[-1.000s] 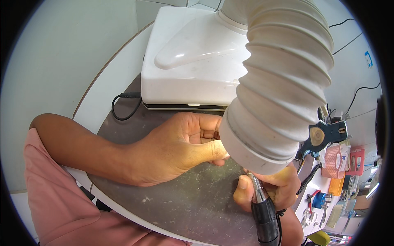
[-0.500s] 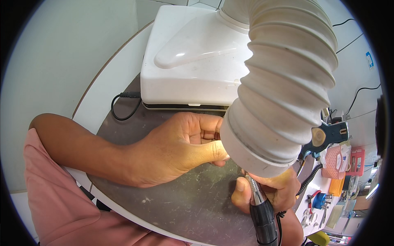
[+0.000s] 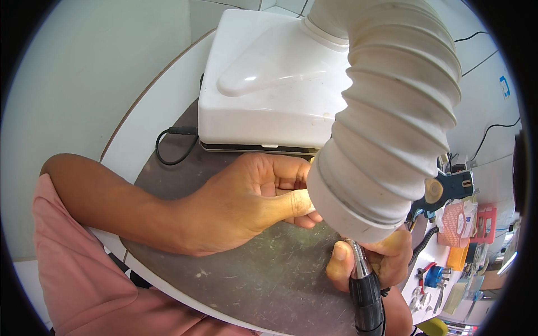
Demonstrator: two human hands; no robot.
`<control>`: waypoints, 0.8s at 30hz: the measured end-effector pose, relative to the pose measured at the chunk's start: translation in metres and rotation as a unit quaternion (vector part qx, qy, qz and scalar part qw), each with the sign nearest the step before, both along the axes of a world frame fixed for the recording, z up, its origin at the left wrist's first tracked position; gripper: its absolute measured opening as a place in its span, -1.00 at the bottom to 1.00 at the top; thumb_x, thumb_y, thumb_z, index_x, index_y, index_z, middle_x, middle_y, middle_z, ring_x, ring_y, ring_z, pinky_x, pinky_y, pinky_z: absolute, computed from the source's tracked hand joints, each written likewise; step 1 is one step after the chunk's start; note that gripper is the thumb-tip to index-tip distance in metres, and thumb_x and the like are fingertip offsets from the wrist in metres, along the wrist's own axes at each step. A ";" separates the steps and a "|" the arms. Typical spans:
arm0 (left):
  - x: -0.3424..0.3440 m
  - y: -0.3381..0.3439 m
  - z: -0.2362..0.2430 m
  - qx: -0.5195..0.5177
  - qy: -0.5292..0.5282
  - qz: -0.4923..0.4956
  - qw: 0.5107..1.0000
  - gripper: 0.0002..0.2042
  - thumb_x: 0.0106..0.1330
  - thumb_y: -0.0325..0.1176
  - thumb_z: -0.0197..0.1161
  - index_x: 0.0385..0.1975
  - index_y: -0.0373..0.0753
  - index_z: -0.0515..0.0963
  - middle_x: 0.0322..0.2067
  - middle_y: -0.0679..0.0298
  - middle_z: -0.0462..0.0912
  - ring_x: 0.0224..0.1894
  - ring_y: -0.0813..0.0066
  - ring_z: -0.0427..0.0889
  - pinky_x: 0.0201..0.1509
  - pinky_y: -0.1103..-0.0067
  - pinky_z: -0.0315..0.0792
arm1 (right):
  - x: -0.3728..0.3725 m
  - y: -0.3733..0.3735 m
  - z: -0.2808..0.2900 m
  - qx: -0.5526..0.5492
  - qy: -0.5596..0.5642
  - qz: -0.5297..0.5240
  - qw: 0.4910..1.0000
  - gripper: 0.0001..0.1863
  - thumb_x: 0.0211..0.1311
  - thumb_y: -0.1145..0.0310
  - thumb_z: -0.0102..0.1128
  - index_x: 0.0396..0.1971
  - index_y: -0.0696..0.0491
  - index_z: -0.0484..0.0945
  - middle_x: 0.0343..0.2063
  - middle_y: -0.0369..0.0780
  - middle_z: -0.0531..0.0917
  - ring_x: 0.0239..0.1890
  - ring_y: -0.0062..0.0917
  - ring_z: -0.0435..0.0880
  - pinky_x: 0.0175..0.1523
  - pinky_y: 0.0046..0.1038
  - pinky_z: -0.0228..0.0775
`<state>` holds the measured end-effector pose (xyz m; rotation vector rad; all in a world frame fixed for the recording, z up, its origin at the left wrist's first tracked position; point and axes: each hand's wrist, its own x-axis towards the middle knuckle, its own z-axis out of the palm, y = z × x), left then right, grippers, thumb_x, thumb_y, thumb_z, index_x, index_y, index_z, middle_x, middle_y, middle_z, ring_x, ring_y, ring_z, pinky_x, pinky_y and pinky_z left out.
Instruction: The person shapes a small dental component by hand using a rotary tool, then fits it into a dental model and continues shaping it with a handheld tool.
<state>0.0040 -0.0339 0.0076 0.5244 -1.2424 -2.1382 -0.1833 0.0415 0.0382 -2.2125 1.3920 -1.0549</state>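
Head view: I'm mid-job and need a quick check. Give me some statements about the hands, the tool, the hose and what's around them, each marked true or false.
1. The right hand holds a pen-shaped tool. True.
2. The hose hides part of the left hand. True.
3. The hose is black and smooth. False: it is white and ribbed.
4. Both hands can be seen gripping the pen-shaped tool. False: only the right hand is seen on it.
5. The white box sits beyond the left hand. True.
6. The pink basket is to the left of the hose. False: the pink basket is to its right.
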 end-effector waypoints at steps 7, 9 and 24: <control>0.003 0.000 -0.003 0.020 0.014 -0.002 1.000 -0.81 0.31 -0.46 0.15 -0.13 -0.32 0.56 -0.22 0.35 0.60 -0.18 0.66 0.52 -0.03 0.64 0.45 | 0.000 -0.003 0.001 -0.006 0.004 0.013 1.000 -0.77 -0.22 0.49 0.28 -0.42 0.12 0.66 -0.32 -0.13 0.68 -0.17 -0.25 0.64 -0.11 -0.41 0.49; 0.003 0.000 -0.002 0.007 0.015 -0.002 1.000 -0.81 0.31 -0.46 0.15 -0.13 -0.31 0.56 -0.22 0.35 0.60 -0.17 0.66 0.52 -0.03 0.65 0.45 | 0.000 -0.002 0.001 0.003 -0.003 0.030 1.000 -0.79 -0.21 0.50 0.29 -0.43 0.12 0.65 -0.31 -0.12 0.67 -0.17 -0.23 0.65 -0.10 -0.40 0.50; 0.001 0.000 -0.001 0.005 0.008 0.004 1.000 -0.84 0.28 -0.51 0.15 -0.19 -0.36 0.56 -0.28 0.36 0.58 -0.23 0.68 0.49 -0.08 0.68 0.41 | -0.002 0.002 -0.003 -0.049 0.058 0.042 0.996 -0.67 -0.12 0.49 0.38 -0.28 0.06 0.51 -0.27 -0.11 0.63 -0.18 -0.23 0.66 -0.14 -0.38 0.52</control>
